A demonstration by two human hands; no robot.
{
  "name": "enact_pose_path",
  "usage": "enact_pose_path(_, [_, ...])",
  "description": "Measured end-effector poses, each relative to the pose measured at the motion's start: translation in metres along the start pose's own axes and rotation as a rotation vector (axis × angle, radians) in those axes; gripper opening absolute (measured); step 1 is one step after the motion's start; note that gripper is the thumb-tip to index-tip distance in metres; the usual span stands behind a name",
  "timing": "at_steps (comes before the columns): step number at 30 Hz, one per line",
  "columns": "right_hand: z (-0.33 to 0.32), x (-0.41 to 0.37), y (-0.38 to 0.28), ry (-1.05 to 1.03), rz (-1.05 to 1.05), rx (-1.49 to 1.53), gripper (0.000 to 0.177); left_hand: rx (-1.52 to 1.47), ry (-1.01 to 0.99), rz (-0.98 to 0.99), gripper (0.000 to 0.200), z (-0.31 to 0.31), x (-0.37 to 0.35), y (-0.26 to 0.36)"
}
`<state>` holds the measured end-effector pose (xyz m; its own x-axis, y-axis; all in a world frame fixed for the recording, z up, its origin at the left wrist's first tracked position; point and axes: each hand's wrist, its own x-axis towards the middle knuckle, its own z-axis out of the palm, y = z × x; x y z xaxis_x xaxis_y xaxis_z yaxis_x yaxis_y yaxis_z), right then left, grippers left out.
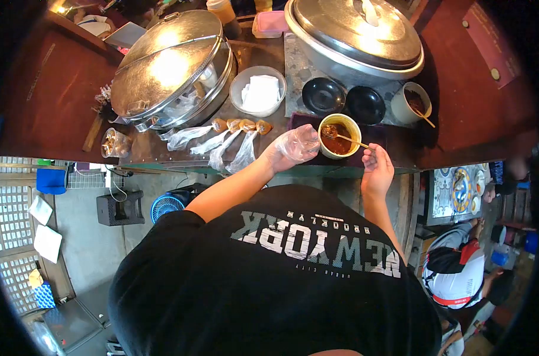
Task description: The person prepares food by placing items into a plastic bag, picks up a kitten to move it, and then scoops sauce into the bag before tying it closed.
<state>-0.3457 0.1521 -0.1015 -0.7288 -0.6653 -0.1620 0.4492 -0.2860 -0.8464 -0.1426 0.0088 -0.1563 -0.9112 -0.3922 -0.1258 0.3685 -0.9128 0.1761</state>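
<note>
My left hand (300,144) has its fingers curled around a clear plastic bag (299,151) and is just left of a pale tub (356,127). Inside the tub is a reddish-brown sauce (335,145). My right hand (376,165), on the tub's right side, pinches the handle of a spoon (353,141) whose head reaches into the sauce. Two black bowls (323,96) sit behind the tub. Further left on the counter lie several knotted clear bags (263,127) with brown filling at their ends.
A large lidded steel pot (168,65) stands at the left, another lidded pot (358,35) behind the bowls. A plastic bowl (257,104) holds white tissues. At the right is a pot of dark sauce (413,104) with a spoon. A seated person (459,270) is at lower right.
</note>
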Motion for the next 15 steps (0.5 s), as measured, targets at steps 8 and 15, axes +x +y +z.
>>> enact_pose_path(8, [0.044, -0.039, -0.011, -0.568, -0.524, -0.757, 0.013, 0.025, 0.006, -0.037, 0.021, -0.002, 0.008, 0.0])
enact_pose_path(15, [0.044, -0.042, -0.015, -0.616, -0.638, -0.846, 0.009, -0.052, -0.035, -0.02, 0.021, 0.007, 0.004, -0.001])
